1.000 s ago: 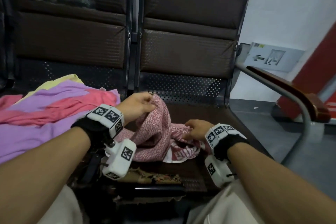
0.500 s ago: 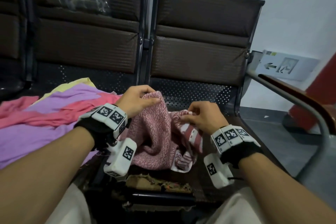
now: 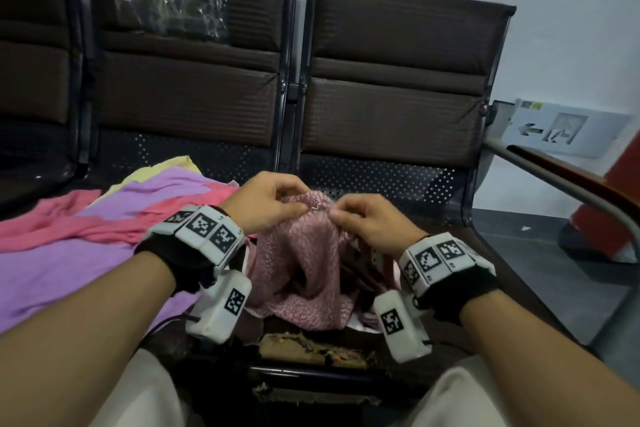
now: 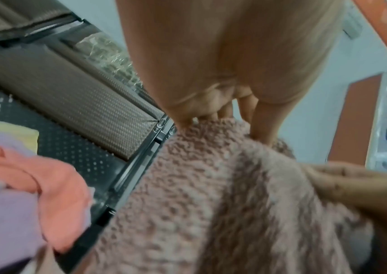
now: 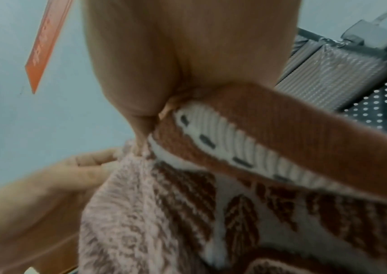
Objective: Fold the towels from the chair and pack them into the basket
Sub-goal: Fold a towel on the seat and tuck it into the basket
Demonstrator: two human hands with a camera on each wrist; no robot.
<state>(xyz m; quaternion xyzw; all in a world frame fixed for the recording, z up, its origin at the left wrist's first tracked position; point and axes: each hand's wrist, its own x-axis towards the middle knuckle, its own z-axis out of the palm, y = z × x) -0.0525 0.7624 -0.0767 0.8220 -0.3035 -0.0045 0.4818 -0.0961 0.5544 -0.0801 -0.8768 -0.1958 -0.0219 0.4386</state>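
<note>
Both hands have drawn together and lifted since a moment ago, meeting at the top edge of the mottled pink towel (image 3: pixel 304 263) at the centre of the head view. Left hand (image 3: pixel 266 201) pinches that edge between thumb and fingers; right hand (image 3: pixel 367 222) pinches it just beside, the two grips nearly touching. From these pinches the towel hangs straight down toward the lower middle of the frame, its bottom bunched on the dark chair seat (image 3: pixel 512 274). Its patterned face, with rust leaf shapes and a white striped border, shows only in the right wrist view. Judging from this, the hands must slide apart along the top edge to spread it. To the left lie purple, coral and yellow towels (image 3: pixel 69 253). No basket is visible.
</note>
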